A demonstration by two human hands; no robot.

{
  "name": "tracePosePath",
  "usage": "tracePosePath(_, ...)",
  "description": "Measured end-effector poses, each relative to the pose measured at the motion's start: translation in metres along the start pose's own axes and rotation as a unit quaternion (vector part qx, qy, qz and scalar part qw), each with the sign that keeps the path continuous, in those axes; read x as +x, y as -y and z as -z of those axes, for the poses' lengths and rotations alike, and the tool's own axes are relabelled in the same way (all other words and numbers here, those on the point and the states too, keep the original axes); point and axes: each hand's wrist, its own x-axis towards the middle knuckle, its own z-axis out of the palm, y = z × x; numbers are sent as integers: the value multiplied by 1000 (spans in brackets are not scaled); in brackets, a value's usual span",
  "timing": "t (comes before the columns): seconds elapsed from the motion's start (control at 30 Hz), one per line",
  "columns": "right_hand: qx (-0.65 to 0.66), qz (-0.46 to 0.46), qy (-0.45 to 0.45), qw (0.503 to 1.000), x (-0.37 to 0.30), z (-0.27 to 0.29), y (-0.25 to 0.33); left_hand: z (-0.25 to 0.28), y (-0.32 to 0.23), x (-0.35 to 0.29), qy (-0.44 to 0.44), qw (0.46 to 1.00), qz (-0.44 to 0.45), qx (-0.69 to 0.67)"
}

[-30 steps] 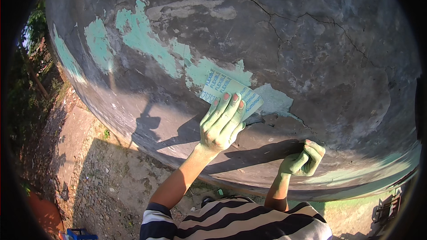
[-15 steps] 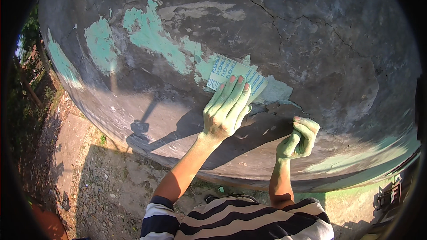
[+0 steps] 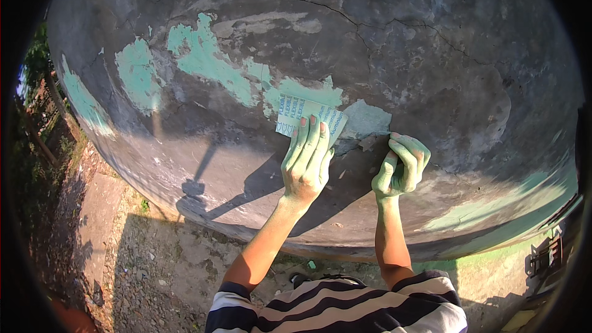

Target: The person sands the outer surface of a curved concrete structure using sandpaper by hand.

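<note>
"Looking through the head camera from far off, I see the left hand [image 3: 302,171] with its fingers out straight, laid flat over a paper sheet [image 3: 311,108]."

"Where is the sheet from that hand?"

"I have it at twelve o'clock, against the curved grey wall [image 3: 444,86]. It's pale with blue print, and the fingers cover part of its lower edge."

"And the right hand [image 3: 402,166]?"

"Three o'clock from the left one. Its fingers are curled in, with the thumb bent below them. I can't tell from here whether they pinch anything or touch the wall."

"What else is around?"

"A pale patch [image 3: 367,120] sits at two o'clock from the left hand, just beside the sheet's right edge. Flaking green paint [image 3: 209,65] spreads out towards eleven. At six, along the bottom of my view, I get a striped shirt [image 3: 345,308]."
</note>
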Motion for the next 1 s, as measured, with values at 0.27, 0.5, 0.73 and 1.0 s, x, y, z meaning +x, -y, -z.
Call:
tracePosePath(0.27, 16, 10, 16, 1000, 15, -16, 19, 12, 21, 47, -53, 997, -46, 41)
tracePosePath(0.5, 12, 34, 38, 999, 19, -24, 19, -5, 7, 0, -30, 999, -28, 14)
tracePosePath(0.73, 49, 10, 46, 998, 18, -20, 21, 6, 13, 31, -43, 998, -41, 20)
tracePosePath(1.0, 44, 20, 22, 999, 24, -26, 20, 1, -1, 13, -34, 999, -33, 0)
